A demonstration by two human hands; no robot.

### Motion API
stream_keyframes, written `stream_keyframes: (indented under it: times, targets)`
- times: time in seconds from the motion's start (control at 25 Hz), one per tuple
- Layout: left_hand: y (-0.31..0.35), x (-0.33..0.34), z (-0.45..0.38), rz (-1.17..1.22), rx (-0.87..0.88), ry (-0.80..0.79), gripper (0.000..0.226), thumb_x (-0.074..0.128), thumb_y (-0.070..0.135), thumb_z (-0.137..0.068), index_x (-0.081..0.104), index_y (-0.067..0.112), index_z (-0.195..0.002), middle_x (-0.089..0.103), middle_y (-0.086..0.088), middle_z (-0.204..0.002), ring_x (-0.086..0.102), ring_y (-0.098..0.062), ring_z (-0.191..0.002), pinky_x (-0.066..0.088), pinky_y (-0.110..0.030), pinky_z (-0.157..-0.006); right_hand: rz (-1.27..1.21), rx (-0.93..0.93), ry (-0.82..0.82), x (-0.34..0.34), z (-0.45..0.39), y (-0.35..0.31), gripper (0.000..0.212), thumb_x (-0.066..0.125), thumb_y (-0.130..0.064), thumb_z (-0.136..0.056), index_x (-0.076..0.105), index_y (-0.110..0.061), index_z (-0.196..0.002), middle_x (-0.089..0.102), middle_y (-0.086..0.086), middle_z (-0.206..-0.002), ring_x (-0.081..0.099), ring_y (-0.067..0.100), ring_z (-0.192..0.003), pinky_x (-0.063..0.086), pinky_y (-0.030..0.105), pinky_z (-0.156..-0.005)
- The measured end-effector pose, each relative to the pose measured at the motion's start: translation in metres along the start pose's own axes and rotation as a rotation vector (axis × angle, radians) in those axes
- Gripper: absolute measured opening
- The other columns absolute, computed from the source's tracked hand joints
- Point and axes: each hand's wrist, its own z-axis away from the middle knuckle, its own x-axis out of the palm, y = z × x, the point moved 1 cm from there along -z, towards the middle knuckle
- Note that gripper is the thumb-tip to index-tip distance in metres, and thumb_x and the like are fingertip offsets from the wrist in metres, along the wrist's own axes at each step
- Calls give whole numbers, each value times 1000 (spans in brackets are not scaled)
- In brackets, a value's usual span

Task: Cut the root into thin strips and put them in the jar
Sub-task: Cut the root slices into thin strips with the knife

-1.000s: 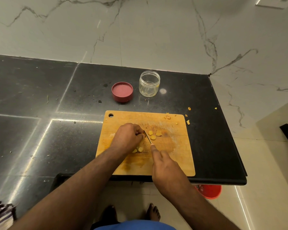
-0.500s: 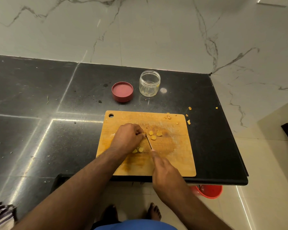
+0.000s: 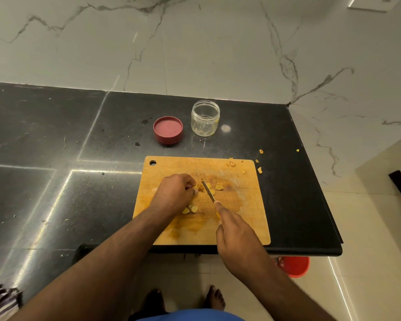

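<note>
Two hands work on the board [image 3: 241, 225]: your left hand [image 3: 174, 193] has its fingers curled down onto the root [image 3: 198, 187], pinning it at the fingertips, and your right hand [image 3: 235, 235] is wrapped round the knife [image 3: 208, 191], forefinger along its back. The blade lies just right of your left fingertips, touching the root. Cut pieces [image 3: 190, 209] sit under your left wrist, and more lie just past the blade. Beyond both hands stands the jar [image 3: 205, 117], with its lid [image 3: 168, 130] beside it on the left.
</note>
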Motion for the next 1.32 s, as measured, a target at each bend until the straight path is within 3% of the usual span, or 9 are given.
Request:
stream_keyframes:
  times: [0.24,0.44,0.72,0.88,1.04,1.32]
  targets:
    - [1,2,-2,-8,-9,7,22,69,21,-93,75,20,-113,73,3,-105,62,-8,-88,46,-17,-64,70,11,-46,11,-13,-3,54,33,-20,-103,20,-28,-155,49,-1,-129,55,16,-102,46,28,-85]
    - [0,2,-2,-30,15,19,20,68,20,-92,76,20,-110,73,5,-101,59,-5,-80,38,-13,-57,55,19,-109,12,-23,-3,55,33,-17,-102,19,-27,-155,49,2,-132,52,19,-109,46,31,-90]
    - [3,1,-2,-40,-4,15,18,68,23,-93,75,19,-109,72,5,-99,60,-7,-81,43,-19,-62,14,9,-97,12,-10,1,54,35,-19,-103,23,-27,-155,50,-1,-136,51,14,-115,45,28,-97]
    - [0,0,-3,-21,-12,1,22,70,26,-93,75,19,-113,72,3,-104,62,-10,-88,49,-24,-70,-35,37,-63,6,13,5,53,35,-20,-104,23,-28,-155,51,-7,-129,52,8,-107,45,19,-89]
    - [-3,0,-1,-20,0,-28,30,70,25,-93,72,19,-123,73,2,-113,63,-11,-97,54,-26,-82,-122,50,-25,-5,7,2,51,36,-23,-104,25,-27,-154,45,-7,-146,42,4,-130,34,16,-103]
    - [-4,1,0,25,-28,16,27,72,21,-91,72,19,-118,72,3,-108,62,-7,-93,46,-18,-72,-70,31,-35,0,-8,-1,51,36,-23,-104,25,-26,-154,45,-6,-146,44,5,-127,39,20,-104]
